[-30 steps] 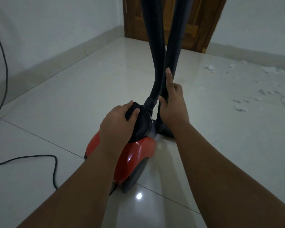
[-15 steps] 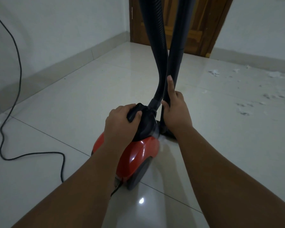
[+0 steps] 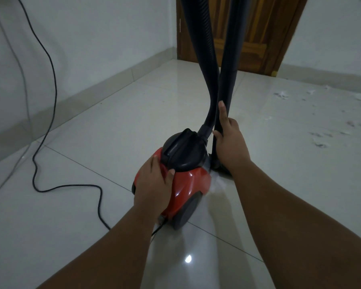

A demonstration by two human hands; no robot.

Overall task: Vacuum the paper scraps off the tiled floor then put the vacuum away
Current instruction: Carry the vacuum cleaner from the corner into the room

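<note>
A red canister vacuum (image 3: 192,180) with a black top stands on the glossy tiled floor (image 3: 113,142) in the middle of the view. Its ribbed black hose (image 3: 204,59) and its black wand (image 3: 229,76) rise side by side out of the top of the frame. My right hand (image 3: 229,142) grips the lower wand, index finger stretched up along it. My left hand (image 3: 152,184) rests on the vacuum's red rear body, thumb near the black lid. Paper scraps (image 3: 319,140) lie scattered over the tiles at the right.
The black power cord (image 3: 50,105) hangs down the left wall and loops across the floor to the vacuum's back. A wooden door (image 3: 252,32) stands closed ahead. White walls with a tiled skirting (image 3: 104,88) bound the room at left and far right.
My left hand has left the black handle on top and slid back down onto the red rear body. The right hand keeps its grip on the wand. The view has shifted slightly right.
</note>
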